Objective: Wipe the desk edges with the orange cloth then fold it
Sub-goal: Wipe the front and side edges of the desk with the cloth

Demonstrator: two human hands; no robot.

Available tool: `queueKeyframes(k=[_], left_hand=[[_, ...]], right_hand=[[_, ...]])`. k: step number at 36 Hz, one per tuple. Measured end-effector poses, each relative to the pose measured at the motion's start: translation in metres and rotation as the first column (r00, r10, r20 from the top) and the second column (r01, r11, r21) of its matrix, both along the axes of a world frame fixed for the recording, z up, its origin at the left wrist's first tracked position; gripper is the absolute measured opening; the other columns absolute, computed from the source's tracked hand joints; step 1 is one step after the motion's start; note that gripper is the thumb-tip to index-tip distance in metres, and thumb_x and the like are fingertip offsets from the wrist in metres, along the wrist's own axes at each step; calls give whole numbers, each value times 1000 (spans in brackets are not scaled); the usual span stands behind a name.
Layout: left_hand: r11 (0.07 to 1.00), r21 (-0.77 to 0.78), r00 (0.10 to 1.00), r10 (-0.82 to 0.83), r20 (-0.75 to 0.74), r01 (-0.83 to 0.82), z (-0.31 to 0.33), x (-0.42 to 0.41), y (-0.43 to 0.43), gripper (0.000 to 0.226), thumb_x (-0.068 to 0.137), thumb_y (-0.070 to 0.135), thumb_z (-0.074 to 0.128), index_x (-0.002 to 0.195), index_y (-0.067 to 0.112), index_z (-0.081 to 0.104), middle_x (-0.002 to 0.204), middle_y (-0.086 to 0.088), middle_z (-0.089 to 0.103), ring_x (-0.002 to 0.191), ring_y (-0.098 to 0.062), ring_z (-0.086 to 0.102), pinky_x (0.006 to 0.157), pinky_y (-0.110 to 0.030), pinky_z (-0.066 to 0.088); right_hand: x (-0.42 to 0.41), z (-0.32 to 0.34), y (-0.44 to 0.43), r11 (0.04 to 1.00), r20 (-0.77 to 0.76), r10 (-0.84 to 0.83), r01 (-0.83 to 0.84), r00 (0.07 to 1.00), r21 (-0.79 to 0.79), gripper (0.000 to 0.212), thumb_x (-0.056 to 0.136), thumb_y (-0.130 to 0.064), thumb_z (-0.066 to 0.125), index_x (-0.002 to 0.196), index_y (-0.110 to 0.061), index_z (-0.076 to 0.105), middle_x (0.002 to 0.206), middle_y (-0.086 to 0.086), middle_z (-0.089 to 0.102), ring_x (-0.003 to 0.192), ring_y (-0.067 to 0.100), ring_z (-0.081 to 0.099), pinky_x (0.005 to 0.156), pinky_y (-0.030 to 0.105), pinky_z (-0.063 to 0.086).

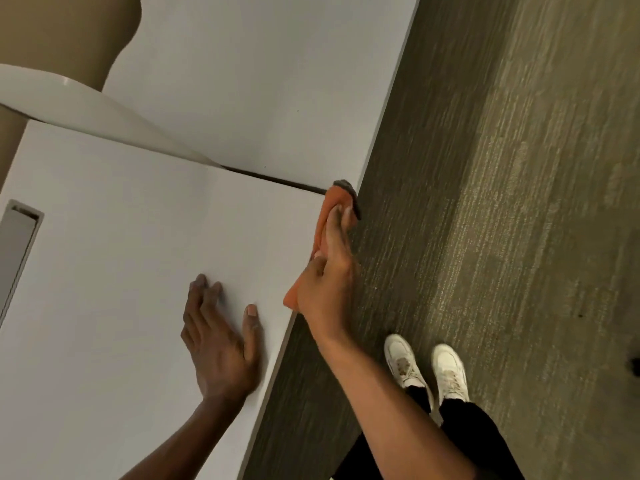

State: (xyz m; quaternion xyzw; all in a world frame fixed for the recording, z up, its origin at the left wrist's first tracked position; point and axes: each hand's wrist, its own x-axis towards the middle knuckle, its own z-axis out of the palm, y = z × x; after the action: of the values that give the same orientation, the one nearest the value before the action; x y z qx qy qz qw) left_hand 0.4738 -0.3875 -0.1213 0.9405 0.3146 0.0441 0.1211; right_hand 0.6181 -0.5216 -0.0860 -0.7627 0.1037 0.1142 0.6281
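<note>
The orange cloth (329, 211), grey on its underside, is draped over the right edge of the white desk (138, 271), close to the dark gap between two desk sections. My right hand (329, 278) presses down on the cloth, fingers stretched along the edge and thumb on the desk top. My left hand (221, 341) lies flat on the desk surface to the left of it, fingers spread and holding nothing.
A second white desk section (259, 81) continues beyond the gap. A white curved object (69, 98) overhangs the upper left, and a grey cable slot (17, 244) is set into the desk at the left. Grey carpet (502, 202) and my white shoes (426, 365) lie to the right.
</note>
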Motion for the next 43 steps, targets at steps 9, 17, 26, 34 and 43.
queueKeyframes(k=[9, 17, 26, 34, 43], left_hand=[[1000, -6, 1000, 5, -8, -6, 2, 0, -3, 71, 106, 60, 42, 163, 20, 35, 181, 5, 18, 169, -17, 13, 131, -51, 23], [1000, -12, 1000, 25, 9, -25, 6, 2, -7, 71, 106, 63, 41, 163, 21, 38, 181, 8, 19, 168, -16, 16, 128, -51, 26], [993, 73, 990, 95, -103, -88, 24, 22, -17, 70, 108, 64, 35, 155, 13, 44, 175, -7, 33, 166, -28, 24, 129, -52, 25], [896, 46, 898, 440, 17, -441, 34, 124, -68, 67, 108, 63, 37, 148, 11, 47, 163, -12, 43, 156, -31, 35, 129, -52, 25], [690, 30, 685, 710, 163, -723, 10, 214, -77, 76, 101, 70, 39, 148, 10, 45, 159, -10, 45, 150, -28, 41, 128, -50, 27]], right_hand=[[-57, 3, -8, 979, -55, 5, 7, 998, 205, 75, 94, 20, 44, 159, -16, 38, 170, -9, 29, 156, -4, 24, 121, 10, 28], [-2, -8, -16, 961, -190, 48, 6, 981, 276, 72, 99, 20, 45, 160, -16, 37, 170, -11, 27, 134, -31, 31, 101, -7, 29], [29, -14, -50, 930, -203, 229, -152, 952, 335, 71, 99, 17, 48, 160, -19, 39, 171, -6, 29, 129, -38, 27, 103, -7, 28], [103, -40, -88, 801, -204, 517, -386, 831, 458, 77, 93, 15, 54, 149, -37, 55, 161, -22, 44, 141, -18, 40, 117, 10, 36], [136, -51, -106, 683, -324, 638, -318, 699, 658, 72, 87, 3, 58, 144, -41, 60, 153, -20, 56, 140, 0, 54, 111, 21, 49]])
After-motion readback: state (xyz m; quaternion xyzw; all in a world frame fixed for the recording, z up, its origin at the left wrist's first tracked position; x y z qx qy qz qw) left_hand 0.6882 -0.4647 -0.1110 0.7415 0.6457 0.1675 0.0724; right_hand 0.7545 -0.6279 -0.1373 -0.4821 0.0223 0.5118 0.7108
